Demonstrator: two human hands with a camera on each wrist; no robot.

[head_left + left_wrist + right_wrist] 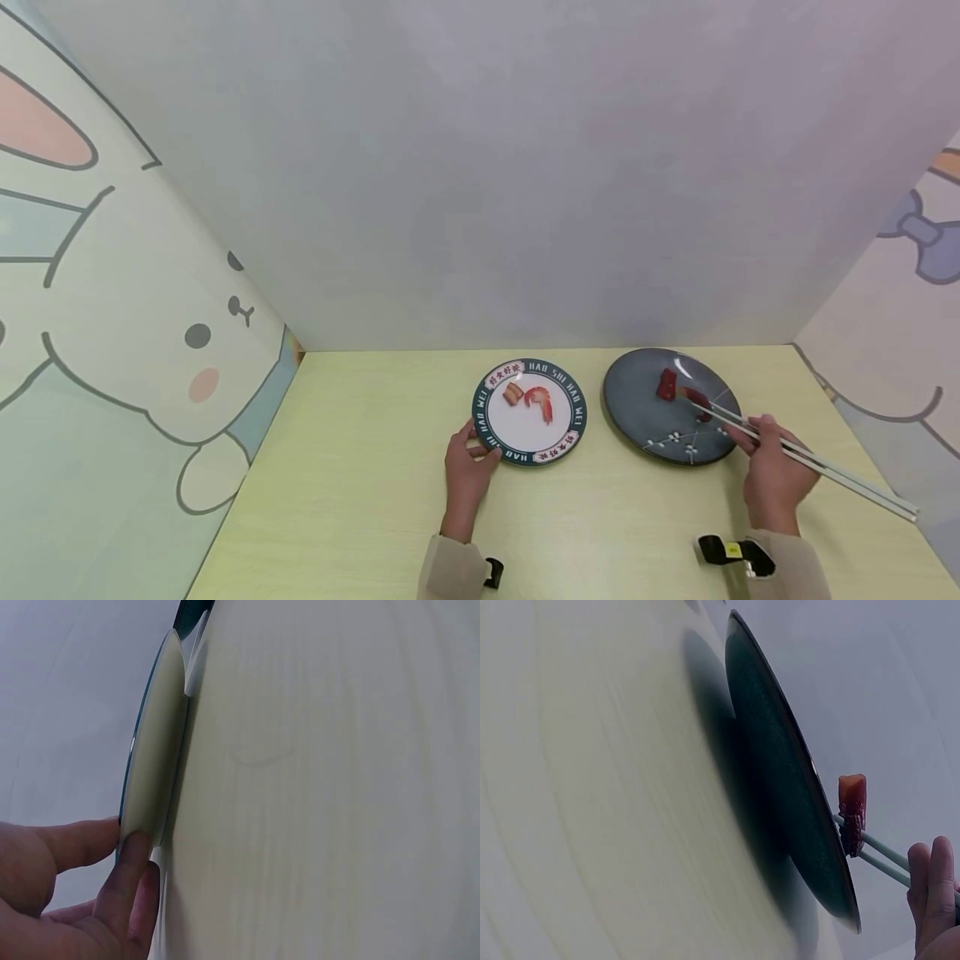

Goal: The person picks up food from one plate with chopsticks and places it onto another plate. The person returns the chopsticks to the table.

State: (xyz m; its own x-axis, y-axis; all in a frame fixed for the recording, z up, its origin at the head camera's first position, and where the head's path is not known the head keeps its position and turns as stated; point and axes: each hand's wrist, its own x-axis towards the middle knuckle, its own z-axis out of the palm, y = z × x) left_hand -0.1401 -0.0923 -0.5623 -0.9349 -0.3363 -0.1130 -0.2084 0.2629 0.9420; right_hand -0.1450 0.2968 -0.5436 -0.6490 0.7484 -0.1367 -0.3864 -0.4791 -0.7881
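My left hand [468, 471] pinches the lower left rim of a round white plate [517, 429] with a dark green lettered border; the left wrist view shows thumb and fingers at its edge. On this plate lie a shrimp [542, 403] and a small brownish striped food piece [513, 393]. My right hand [780, 475] holds a pair of pale green chopsticks [840, 475] over a dark blue-grey plate [637, 408]. Their tips meet a curved dark red food piece [699, 398]; whether they grip it I cannot tell. Beside it sits a dark red chunk [667, 384].
Both plates stand on a pale wooden table [337, 483] near its back edge, with a narrow gap between them. A plain grey wall [480, 183] rises behind. Cartoon-printed walls [135, 333] flank the table on either side.
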